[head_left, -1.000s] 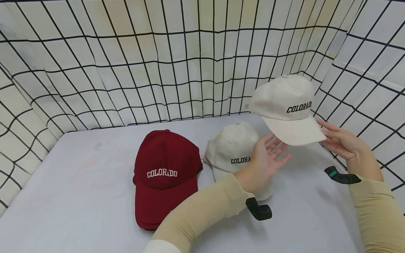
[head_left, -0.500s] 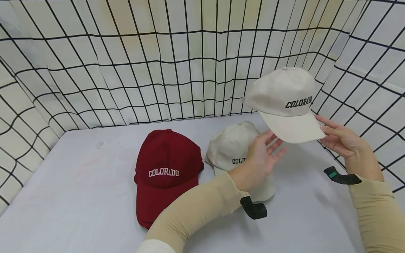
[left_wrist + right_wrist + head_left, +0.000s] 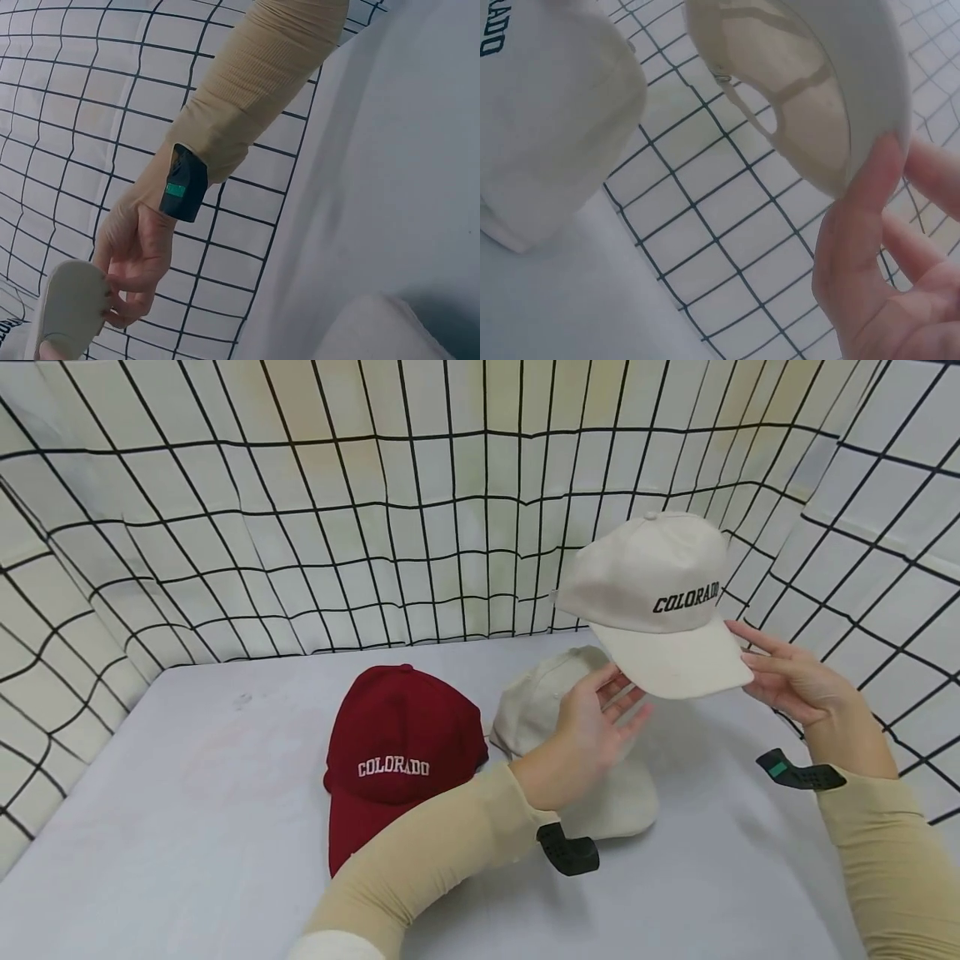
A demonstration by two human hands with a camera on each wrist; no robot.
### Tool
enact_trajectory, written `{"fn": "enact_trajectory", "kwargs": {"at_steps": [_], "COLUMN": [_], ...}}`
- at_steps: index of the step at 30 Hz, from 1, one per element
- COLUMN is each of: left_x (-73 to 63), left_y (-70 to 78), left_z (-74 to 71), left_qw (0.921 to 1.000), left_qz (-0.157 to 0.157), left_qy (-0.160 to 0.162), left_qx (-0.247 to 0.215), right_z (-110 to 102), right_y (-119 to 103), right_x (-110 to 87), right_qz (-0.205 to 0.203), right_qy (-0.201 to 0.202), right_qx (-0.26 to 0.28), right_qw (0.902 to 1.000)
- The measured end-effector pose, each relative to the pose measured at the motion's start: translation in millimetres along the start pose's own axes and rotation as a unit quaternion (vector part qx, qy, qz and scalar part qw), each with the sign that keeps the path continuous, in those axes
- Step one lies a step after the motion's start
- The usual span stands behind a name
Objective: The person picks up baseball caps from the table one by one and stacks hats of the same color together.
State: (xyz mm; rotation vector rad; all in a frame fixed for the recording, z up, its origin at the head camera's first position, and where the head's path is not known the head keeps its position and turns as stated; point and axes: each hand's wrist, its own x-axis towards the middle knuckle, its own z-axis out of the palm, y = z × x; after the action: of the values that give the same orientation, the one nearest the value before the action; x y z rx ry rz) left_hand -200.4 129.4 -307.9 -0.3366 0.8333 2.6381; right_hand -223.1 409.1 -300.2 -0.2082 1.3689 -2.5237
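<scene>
A cream baseball cap (image 3: 648, 577) lettered COLORADO is held up in the air at the right, its brim toward me. My right hand (image 3: 798, 681) pinches the right edge of its brim; in the right wrist view, fingers (image 3: 866, 180) lie along the brim's underside. My left hand (image 3: 585, 727) touches the brim's left edge with fairly straight, spread fingers; its thumb cannot be made out. Beneath that hand a second cream cap (image 3: 525, 710) lies on the table, partly covered. A dark red cap (image 3: 405, 727) with white COLORADO lettering lies left of it, its brim partly behind my left sleeve.
A white tabletop (image 3: 195, 777) carries the two lying caps. Black wire grid panels (image 3: 420, 543) backed with white sheeting stand along the rear and both sides. The right panel (image 3: 885, 560) is close to my right hand.
Both hands and the raised cap have shifted left, and the cap has risen a little. My left forearm covers more of the red cap's brim. The two lying caps stay put.
</scene>
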Motion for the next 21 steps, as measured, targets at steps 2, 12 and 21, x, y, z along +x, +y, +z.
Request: {"fn": "enact_trajectory", "kwargs": {"at_steps": [2,12,21], "left_x": [-2.5,-12.8,-17.2], "left_y": [7.0,39.0,62.5], "left_z": [-1.6,-15.4,-31.8], "left_qw": [1.0000,0.9975,0.9942], "left_qz": [-0.003,0.005,0.005], "left_qy": [0.000,0.009,-0.001], "left_qx": [0.005,0.070,0.107], "right_z": [2.9,12.2,29.0], "right_y": [2.7,16.6,29.7], "right_x": [3.0,18.1,27.3], "right_qz": [-0.001,0.001,0.022], "right_qy": [-0.007,-0.051,-0.033], "right_qx": [-0.010,-0.063,-0.089], "right_qw": [0.9999,0.9967,0.9952]}}
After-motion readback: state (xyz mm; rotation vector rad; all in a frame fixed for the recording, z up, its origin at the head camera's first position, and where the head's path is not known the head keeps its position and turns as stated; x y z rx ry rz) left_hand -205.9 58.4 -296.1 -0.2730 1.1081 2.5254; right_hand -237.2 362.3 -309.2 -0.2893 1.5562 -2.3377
